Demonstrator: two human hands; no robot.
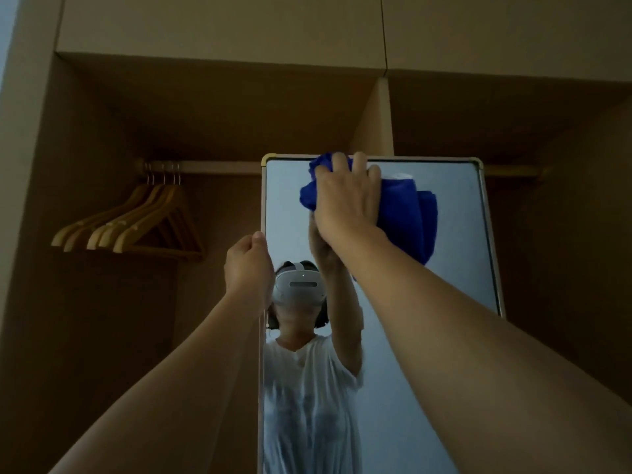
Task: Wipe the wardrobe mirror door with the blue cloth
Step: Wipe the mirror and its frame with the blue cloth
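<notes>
The mirror door (pixel 455 234) stands upright in front of an open wooden wardrobe, framed in pale metal with brass corners. My right hand (pixel 345 196) presses a bunched blue cloth (pixel 407 213) against the glass near the mirror's top edge; part of the cloth hangs down to the right of my hand. My left hand (pixel 248 265) grips the mirror's left frame edge about a third of the way down. The glass reflects a person in a white shirt wearing a headset.
Several wooden hangers (pixel 136 227) hang on the rail (pixel 212 167) at the left inside the wardrobe. A vertical divider panel (pixel 376 121) rises behind the mirror's top. Closed upper cabinet doors (pixel 219 25) run across the top.
</notes>
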